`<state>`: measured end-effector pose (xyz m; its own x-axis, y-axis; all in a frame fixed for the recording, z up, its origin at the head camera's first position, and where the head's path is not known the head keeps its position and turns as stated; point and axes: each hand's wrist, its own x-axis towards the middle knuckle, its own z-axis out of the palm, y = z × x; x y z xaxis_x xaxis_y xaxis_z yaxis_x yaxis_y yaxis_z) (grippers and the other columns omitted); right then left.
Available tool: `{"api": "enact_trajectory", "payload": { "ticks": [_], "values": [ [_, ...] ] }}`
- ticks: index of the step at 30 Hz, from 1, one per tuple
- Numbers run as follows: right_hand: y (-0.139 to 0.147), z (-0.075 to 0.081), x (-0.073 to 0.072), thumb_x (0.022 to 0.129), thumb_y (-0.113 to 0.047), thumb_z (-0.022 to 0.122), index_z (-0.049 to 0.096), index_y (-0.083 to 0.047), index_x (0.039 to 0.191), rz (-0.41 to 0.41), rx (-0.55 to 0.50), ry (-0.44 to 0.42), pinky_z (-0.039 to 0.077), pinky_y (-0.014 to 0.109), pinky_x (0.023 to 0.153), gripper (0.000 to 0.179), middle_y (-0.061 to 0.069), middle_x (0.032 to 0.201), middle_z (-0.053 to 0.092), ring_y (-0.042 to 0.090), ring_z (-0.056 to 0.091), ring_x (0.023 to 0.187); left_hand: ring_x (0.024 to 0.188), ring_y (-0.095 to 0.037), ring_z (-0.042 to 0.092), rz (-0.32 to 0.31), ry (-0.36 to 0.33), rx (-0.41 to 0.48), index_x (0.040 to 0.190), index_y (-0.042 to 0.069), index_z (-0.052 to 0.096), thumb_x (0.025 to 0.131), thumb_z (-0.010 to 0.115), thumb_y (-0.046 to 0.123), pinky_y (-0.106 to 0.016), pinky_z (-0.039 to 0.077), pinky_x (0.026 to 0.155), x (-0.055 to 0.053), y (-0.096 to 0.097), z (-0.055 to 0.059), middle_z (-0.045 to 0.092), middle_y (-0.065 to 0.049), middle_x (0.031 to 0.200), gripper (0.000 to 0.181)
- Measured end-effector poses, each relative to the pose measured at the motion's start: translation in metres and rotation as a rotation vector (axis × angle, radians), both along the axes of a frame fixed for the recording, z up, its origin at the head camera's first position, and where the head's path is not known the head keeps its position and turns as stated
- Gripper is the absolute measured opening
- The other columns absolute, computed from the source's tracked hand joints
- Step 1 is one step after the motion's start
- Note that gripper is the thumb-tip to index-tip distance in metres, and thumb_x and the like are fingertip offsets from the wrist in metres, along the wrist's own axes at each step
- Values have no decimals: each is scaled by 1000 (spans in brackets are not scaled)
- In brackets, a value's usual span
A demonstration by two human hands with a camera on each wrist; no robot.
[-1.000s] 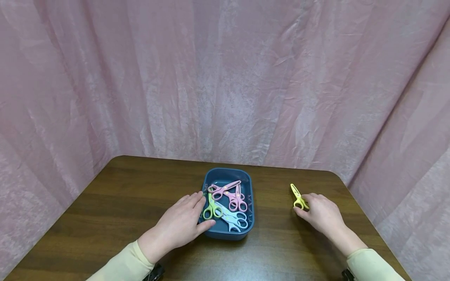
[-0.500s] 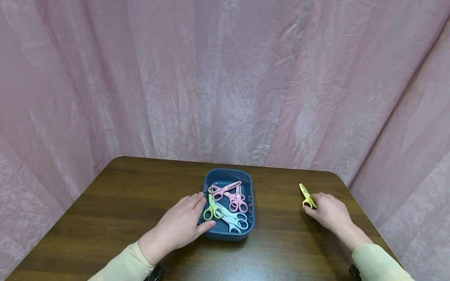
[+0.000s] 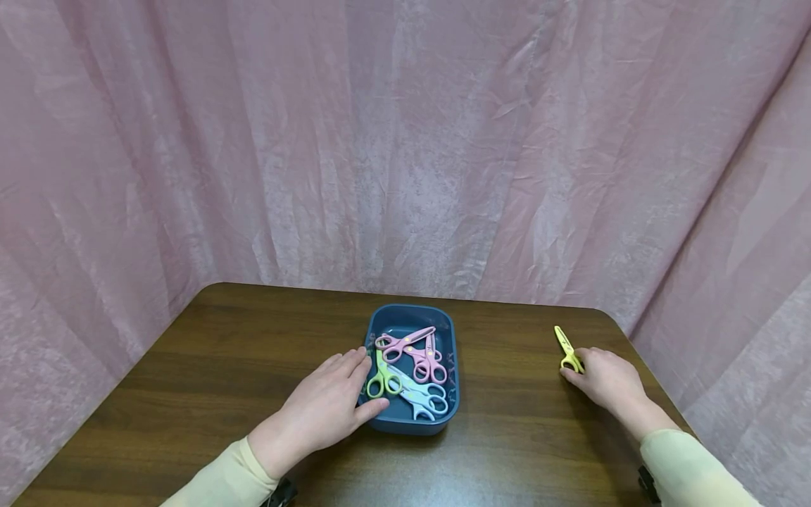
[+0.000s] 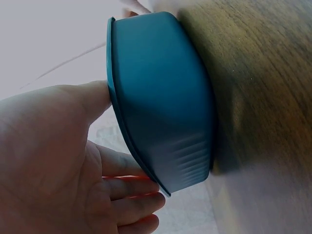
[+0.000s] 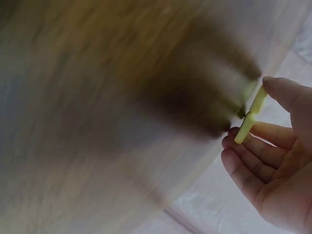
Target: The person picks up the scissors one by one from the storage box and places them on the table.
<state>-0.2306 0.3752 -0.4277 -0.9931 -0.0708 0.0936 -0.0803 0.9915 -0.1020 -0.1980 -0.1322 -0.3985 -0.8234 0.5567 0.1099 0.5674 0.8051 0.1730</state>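
On the right of the table, yellow scissors [image 3: 563,341] point away from me, and my right hand [image 3: 610,380] pinches them by the handle loops. The right wrist view shows their yellow handles [image 5: 258,101] between thumb and fingers, close over the wood. My left hand [image 3: 326,405] rests on the near left rim of a dark blue plastic bin [image 3: 412,426], its fingers fairly straight. In the left wrist view the thumb and fingertips touch the rim of the bin [image 4: 161,83]. Inside it lie green scissors [image 3: 381,374], pink scissors [image 3: 429,365] and light blue scissors [image 3: 421,394], partly overlapping.
The brown wooden table [image 3: 253,338] has rounded far corners. Behind it and along the right side hangs a pink curtain [image 3: 405,155]. The bin stands near the table's middle, with bare wood between it and my right hand.
My right hand has moved to the right and slightly away from me, taking the yellow scissors along. The left hand and the bin stay where they were.
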Motion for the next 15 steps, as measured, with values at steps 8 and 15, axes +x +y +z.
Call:
{"api": "enact_trajectory", "payload": {
  "ticks": [8,15],
  "values": [
    [15,-3,-5,100,-33,81,62,-11,87,-7,13,24,40,45,59,32,2,73,47,23,47,69,153,-41,49,9,-12,-4,156,-6,57,108,65,60,-56,38,126,0,0,1,51,-25,165,82],
    [27,-4,-11,100,-31,80,62,-10,85,-7,16,13,44,49,62,31,5,76,52,24,49,71,154,-41,48,9,-15,-12,156,-5,57,108,65,60,-56,37,126,0,0,0,51,-24,165,82]
  ]
}}
